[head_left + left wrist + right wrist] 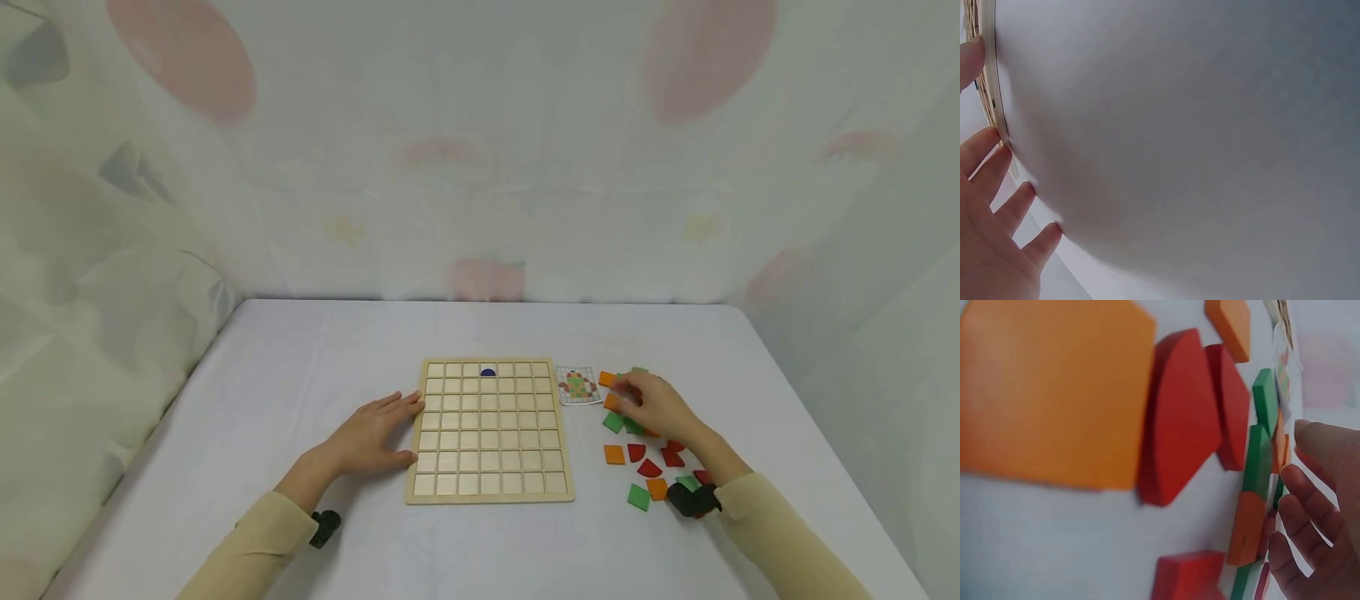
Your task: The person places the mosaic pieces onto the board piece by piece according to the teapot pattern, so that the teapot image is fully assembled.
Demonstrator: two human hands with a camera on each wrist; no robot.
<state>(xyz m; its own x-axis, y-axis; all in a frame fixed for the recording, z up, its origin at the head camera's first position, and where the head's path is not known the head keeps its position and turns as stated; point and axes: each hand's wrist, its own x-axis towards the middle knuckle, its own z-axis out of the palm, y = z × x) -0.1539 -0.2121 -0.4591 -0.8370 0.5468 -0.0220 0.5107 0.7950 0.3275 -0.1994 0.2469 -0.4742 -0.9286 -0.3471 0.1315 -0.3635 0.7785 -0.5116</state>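
Observation:
A wooden grid board (416, 492) lies flat on the table, with a dark blue half-round piece (488, 372) in its top row. Against the board's left edge rests my left hand (375, 433), fingers spread and fairly straight; thumb and fingertips touch the wooden rim (997, 94) in the left wrist view. My right hand (656, 404) is over the upper part of the loose pieces, thumb and fingers bent and apart, close to an orange square tile (611, 402). No piece shows between its fingertips. The hand partly hides green tiles (633, 426).
A small pattern card (578, 386) lies beside the board's upper right. Right of the board are scattered red quarter-round pieces (649, 468), orange squares (614, 454) and green squares (638, 497). Black wrist cameras (325, 528) sit at both cuffs. White patterned cloth surrounds the table.

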